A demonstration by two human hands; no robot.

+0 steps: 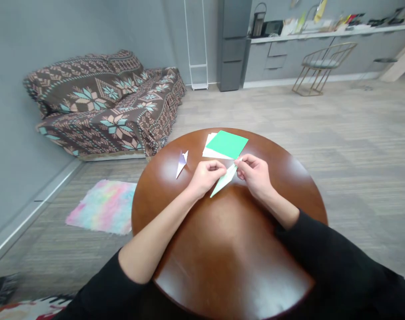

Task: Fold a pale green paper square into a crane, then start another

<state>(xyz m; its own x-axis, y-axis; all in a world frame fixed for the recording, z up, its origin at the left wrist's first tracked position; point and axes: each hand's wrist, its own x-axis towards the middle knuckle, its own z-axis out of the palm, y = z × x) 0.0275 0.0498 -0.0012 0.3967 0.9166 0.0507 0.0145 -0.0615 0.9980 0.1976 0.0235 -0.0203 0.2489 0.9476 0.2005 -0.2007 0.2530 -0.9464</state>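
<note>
A pale green folded paper (223, 181), narrow and pointed toward me, is between my hands over the round brown table (216, 249). My left hand (206, 176) pinches its left edge with thumb and fingertips. At the paper's far end, my right hand (255, 172) grips it between thumb and index finger. Just beyond my hands lies a bright green square sheet (227, 143) on top of white sheets (211, 153). Left of my left hand rests a small purple and white folded paper piece (181, 165). My fingers hide parts of the paper's edges.
A sofa (102, 102) under a patterned cover stands at the back left. A fluffy pastel rug (102, 206) lies on the floor beside the table. Farther back are a grey fridge (234, 44), a kitchen counter (322, 35) and a gold-framed chair (322, 66).
</note>
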